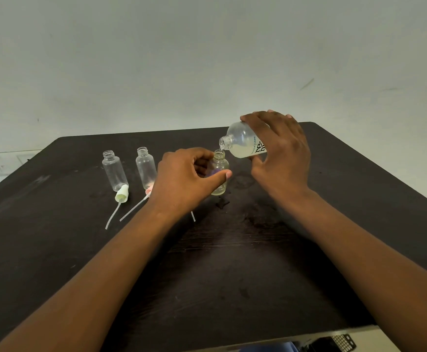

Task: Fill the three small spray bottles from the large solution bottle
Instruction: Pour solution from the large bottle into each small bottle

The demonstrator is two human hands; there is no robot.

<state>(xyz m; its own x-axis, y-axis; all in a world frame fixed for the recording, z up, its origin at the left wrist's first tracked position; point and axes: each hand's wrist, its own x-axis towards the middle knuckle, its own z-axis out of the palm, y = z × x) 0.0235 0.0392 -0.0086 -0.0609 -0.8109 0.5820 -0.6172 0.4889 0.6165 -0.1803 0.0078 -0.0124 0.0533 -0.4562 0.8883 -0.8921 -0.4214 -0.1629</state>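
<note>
— Head view first: what are the hands doing?

— On the dark worktop (232, 262), the right hand (281, 158) grips the large solution bottle (243, 143), fingers (271, 118) curled over its top side and the thumb underneath. The bottle is tilted with its open neck pointing left and down, right over the mouth of a small spray bottle (219, 174). Pale liquid sits in the lower part of the big bottle.

— And the left?

— The left hand (187, 181) holds that small bottle upright on the worktop, thumb (222, 175) across its front and the other fingers curled round the far side. A shallow layer of yellowish liquid shows at its bottom.

— Where are the other two?

— Both stand upright and uncapped to the left of the left hand. The middle spray bottle (146, 167) is just beside the hand; the leftmost spray bottle (114, 170) stands a little apart from it. Both look clear, and I cannot tell whether any liquid is in them.

— Their tops?

— A pale green spray cap (121, 194) lies on its side touching the base of the leftmost bottle, its dip tube trailing toward the camera. A pink spray cap (148, 191) lies at the base of the middle one, partly hidden by the left wrist, its tube also pointing this way. The end of a third dip tube (193, 216) shows just right of the left wrist.

— Anything else?

— A wet patch (222, 204) lies on the worktop near the held bottle.
</note>
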